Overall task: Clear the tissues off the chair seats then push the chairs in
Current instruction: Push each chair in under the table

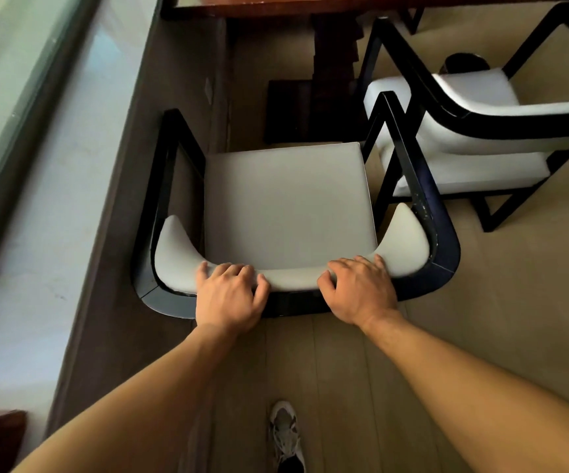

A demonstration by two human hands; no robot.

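Fingers of L hand (229,295) & R hand (358,291) curled over chair (290,203) backrest, gripping it, seat bare

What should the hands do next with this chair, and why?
Probably push the chair forward toward the table. Its seat shows no tissue, both the left hand and right hand grip the backrest, and the chair stands out from the table.

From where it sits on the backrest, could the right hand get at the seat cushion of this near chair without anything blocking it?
Probably yes. The right hand rests on the top of the backrest, fingers curled over it, and the seat cushion lies just beyond, bare and uncovered. Nothing stands between them; the arm frame runs alongside, not across.
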